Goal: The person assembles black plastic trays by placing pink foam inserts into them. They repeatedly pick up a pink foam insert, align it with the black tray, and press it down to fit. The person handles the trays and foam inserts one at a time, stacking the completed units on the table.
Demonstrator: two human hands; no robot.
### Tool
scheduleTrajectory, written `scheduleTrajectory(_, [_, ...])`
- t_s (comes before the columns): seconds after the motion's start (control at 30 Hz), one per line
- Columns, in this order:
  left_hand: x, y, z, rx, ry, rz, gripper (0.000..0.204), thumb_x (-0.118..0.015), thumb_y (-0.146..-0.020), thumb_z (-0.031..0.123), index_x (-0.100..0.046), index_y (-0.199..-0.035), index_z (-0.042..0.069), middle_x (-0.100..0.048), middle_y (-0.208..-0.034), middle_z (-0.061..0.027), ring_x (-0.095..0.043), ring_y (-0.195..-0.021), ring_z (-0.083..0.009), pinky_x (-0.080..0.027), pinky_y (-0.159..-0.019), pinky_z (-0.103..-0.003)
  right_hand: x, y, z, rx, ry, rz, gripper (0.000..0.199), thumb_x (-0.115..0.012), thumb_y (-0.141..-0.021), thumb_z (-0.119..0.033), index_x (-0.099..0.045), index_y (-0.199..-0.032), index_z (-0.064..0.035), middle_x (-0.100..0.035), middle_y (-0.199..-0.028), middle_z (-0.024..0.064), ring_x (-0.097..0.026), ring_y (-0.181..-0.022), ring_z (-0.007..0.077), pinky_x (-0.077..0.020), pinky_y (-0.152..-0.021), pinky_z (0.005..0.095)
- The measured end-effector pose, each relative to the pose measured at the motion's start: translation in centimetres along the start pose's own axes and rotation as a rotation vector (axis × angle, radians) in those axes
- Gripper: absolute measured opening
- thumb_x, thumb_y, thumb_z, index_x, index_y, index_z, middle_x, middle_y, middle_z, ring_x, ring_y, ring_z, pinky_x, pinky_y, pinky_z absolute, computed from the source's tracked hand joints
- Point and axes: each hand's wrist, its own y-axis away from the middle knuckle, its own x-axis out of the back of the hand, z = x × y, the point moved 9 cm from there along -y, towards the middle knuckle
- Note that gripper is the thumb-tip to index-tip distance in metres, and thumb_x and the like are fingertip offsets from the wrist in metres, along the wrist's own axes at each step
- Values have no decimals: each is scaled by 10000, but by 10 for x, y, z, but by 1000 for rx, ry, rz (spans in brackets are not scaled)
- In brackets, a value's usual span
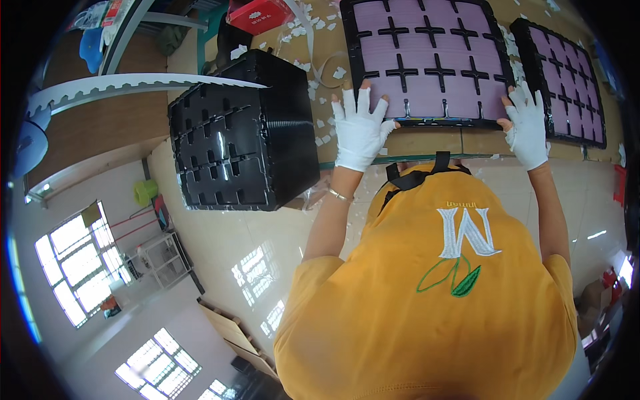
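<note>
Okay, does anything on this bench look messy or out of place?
Yes: small white scraps litter the brown cardboard-covered bench between the stack of black plastic trays and the black-framed purple slotted panel that both white-gloved hands, left and right, press on.

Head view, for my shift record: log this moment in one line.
left hand: flat on purple tray near edge | right hand: at tray's right corner | black tray stack: left, untouched

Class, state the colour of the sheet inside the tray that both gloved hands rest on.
Pale purple sheet in a black tray, clearest in the head view.
</note>
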Motion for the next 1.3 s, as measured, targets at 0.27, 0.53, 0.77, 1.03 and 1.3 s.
scheduleTrajectory(0.27, [18, -5, -32, 348, -89, -26, 397, -586, -843, 419, -656, -1052, 89, -519, -1257, -172, -453, -1161, -391, -353, -992, -544, -8, -2, 45, -124, -311, 30, 351, -592, -871, -308, -622, -1032, 2, -577, -1184, 191, -497, -1156, 373, -341, -1034, 456])
scheduleTrajectory(0.53, [-70, -35, -124, 530, 414, -39, 312, -581, -845, 242, -691, -1019, 7, -676, -1006, -204, -628, -978, -350, -465, -909, -369, -114, -3, 132, -596, -822, 17, 415, -616, -885, -331, -644, -1139, -5, -643, -1127, 196, -598, -1069, 319, -434, -932, 325])
scheduleTrajectory(0.77, [-71, -20, -139, 775, 932, -51, 290, -669, -804, 95, -678, -1053, -52, -695, -1002, -114, -631, -929, -174, -469, -839, -272, -106, -9, 131, -701, -934, -79, 371, -680, -856, -248, -656, -1099, 30, -643, -1134, 167, -589, -1082, 260, -403, -958, 292])
scheduleTrajectory(1.03, [-14, -61, -65, 896, 1171, -35, 287, -718, -778, 104, -681, -1021, -45, -660, -807, -49, -559, -646, -86, -433, -569, -219, -34, 17, 209, -680, -1024, 25, 317, -677, -830, -204, -673, -1042, 32, -670, -930, 164, -639, -898, 255, -474, -815, 319])
scheduleTrajectory(1.3, [-79, -205, 203, 614, 1290, -336, 206, -734, -762, 150, -671, -895, 6, -609, -711, 1, -491, -559, -44, -367, -474, -204, 3, 134, 467, -871, -598, -119, 305, -659, -828, -172, -673, -1074, 8, -701, -1023, 128, -651, -929, 211, -484, -831, 300])
